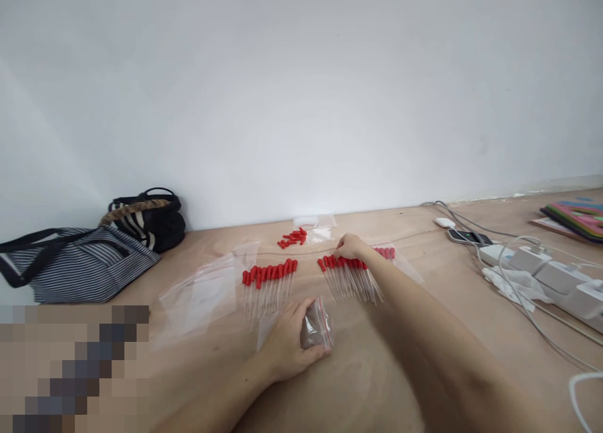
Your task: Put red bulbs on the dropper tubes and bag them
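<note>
My left hand point(292, 345) grips a clear zip bag point(316, 323) with a red seal line, its thumb and fingers at the bag's sides. Ahead and to the right, my right hand point(353, 247) is closed in a pinch at the red bulb of a dropper in the right row of droppers point(351, 282). Its fingertips partly cover the bulbs there. Another row of droppers point(271, 276), with red bulbs and clear stems toward me, lies left of it. More red bulbs point(387, 252) show beyond my right wrist.
Loose red bulbs point(293, 237) and a pile of clear tubes point(321, 234) lie near the wall. Flat clear bags point(207, 291) are spread at left, before a striped bag point(94, 266) and a black bag point(155, 222). Chargers point(560, 276), cables and a phone point(468, 236) occupy the right.
</note>
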Demonstrator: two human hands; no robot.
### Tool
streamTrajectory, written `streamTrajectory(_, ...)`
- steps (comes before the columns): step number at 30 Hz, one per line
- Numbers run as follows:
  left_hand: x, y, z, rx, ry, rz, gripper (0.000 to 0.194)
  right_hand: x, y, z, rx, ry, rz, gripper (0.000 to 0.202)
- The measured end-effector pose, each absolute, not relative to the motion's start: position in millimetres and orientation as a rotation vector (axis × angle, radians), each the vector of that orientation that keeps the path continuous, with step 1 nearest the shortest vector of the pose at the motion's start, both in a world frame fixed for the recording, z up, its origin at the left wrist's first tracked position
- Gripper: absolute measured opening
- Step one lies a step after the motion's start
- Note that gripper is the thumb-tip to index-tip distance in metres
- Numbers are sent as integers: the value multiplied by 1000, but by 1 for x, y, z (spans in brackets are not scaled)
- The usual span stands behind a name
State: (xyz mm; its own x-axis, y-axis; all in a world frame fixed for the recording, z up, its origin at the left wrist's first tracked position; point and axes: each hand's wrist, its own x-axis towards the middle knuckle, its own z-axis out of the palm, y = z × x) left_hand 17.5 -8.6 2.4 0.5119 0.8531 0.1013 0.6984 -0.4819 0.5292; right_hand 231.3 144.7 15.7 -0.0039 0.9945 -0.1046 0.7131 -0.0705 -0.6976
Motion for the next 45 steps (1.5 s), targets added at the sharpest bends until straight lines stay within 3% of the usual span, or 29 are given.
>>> streamTrajectory(12, 11, 2, -16, 2315, 1233, 581, 75, 272, 120, 27, -1320, -1475, 1332, 13)
streamTrajectory(30, 18, -3, 3, 2263, 1271, 539, 74, 242, 44, -17, -1032, -886, 1327, 35)
streamTrajectory(45, 18, -3, 1, 2295, 1248, 576, 73, 219, 13, -21, -1058, -1031, 1447, 35)
